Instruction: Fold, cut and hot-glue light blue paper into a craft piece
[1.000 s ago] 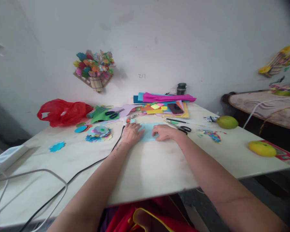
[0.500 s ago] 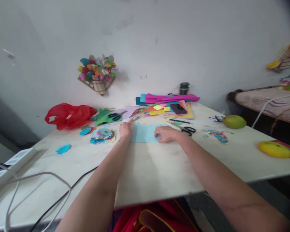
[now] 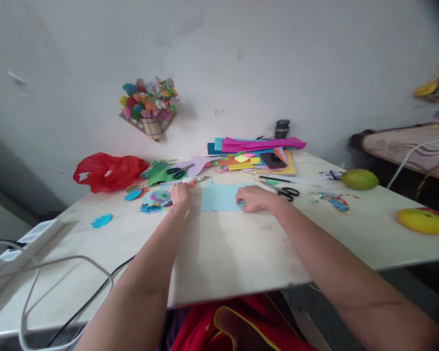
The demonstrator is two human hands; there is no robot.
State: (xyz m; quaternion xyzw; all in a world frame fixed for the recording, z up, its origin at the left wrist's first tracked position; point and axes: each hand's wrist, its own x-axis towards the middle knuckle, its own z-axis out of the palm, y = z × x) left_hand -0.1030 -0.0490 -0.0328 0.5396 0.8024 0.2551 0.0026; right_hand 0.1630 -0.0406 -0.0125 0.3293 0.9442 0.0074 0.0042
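A light blue sheet of paper [image 3: 219,197] lies flat near the middle of the table. My right hand [image 3: 254,198] rests on its right end, fingers curled at the edge. My left hand [image 3: 181,195] is off the paper, beside the stack of flower cutouts [image 3: 158,197]; its fingers are bunched, and what they hold, if anything, is too small to tell. An orange and white pen-like item [image 3: 195,181] lies just beyond that hand. Black-handled scissors [image 3: 285,193] lie right of my right hand.
A second pair of scissors [image 3: 180,171] lies on green paper, near a red bag [image 3: 109,171]. Paper sheets [image 3: 263,144] and a phone [image 3: 272,160] are at the back. Mangoes [image 3: 360,179] sit right; a power strip [image 3: 32,239] and cables are left.
My left hand has moved left, off the blue paper toward the flower cutouts. My right hand stays on the paper's right end. The view has shifted slightly.
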